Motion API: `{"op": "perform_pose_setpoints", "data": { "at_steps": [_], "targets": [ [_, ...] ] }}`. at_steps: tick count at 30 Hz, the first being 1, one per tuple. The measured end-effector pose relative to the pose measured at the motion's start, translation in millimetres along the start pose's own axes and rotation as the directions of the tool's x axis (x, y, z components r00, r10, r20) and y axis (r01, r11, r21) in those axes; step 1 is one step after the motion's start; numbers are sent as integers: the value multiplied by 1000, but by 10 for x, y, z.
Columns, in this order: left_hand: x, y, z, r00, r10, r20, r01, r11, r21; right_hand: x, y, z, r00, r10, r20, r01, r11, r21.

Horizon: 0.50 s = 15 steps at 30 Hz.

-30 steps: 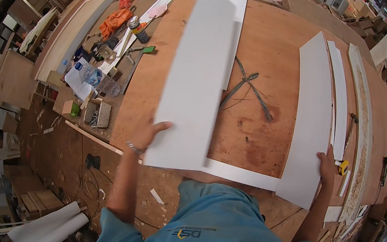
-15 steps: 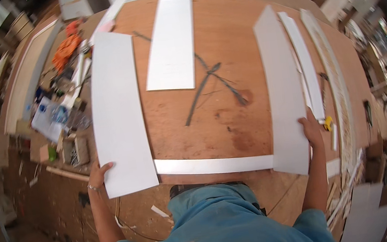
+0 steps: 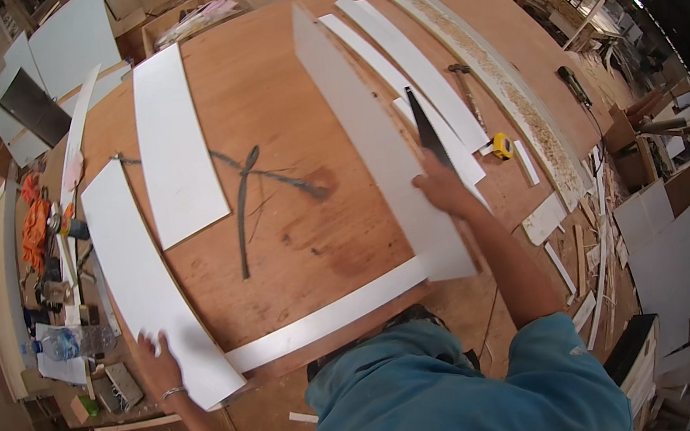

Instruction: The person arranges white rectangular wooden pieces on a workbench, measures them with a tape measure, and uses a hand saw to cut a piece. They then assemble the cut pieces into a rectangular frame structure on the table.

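Note:
My left hand (image 3: 159, 365) lies at the near left edge of a long white board (image 3: 152, 282), fingers apart. That board lies flat on the brown work table (image 3: 329, 226). My right hand (image 3: 444, 188) is closed on the upper edge of a second white board (image 3: 371, 150), which is tilted up on its long edge. A narrow white strip (image 3: 328, 315) runs between the two boards' near ends. Just beyond my right hand shows a dark handsaw blade (image 3: 428, 129); its handle is hidden. Another white board (image 3: 175, 147) rests farther back.
White strips (image 3: 418, 73), a hammer (image 3: 463, 84), a yellow tape measure (image 3: 500, 146) and a sawdust-covered plank (image 3: 484, 77) lie at the right. Left are orange cloth (image 3: 35, 228), a power tool (image 3: 67, 226) and plastic bottles (image 3: 67, 343). Dark crossed marks (image 3: 246, 172) show mid-table.
My view has turned to the right. The left board now lies on the table, my left hand's grip loosened. The right board tilts more on edge, uncovering the saw blade.

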<state>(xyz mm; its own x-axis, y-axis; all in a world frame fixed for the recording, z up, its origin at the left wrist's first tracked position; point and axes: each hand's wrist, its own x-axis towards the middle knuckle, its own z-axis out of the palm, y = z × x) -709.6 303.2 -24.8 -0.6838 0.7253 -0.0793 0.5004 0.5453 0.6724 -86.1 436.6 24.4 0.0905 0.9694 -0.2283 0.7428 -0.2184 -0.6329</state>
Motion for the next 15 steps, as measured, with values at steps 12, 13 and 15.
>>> {"op": "perform_pose_setpoints", "data": {
  "at_steps": [12,13,15],
  "targets": [
    [-2214,4188,3124,755,354,551,-287,935,-207,3,510,-93,962,-269,55,224,884,411],
    [-2215,4185,3191,781,373,501,-302,928,-220,6,737,-189,978,-206,43,175,910,377],
    [-2240,4112,3258,806,368,464,-310,929,-200,39,1187,-288,993,-76,-90,93,976,198]
  ]
}}
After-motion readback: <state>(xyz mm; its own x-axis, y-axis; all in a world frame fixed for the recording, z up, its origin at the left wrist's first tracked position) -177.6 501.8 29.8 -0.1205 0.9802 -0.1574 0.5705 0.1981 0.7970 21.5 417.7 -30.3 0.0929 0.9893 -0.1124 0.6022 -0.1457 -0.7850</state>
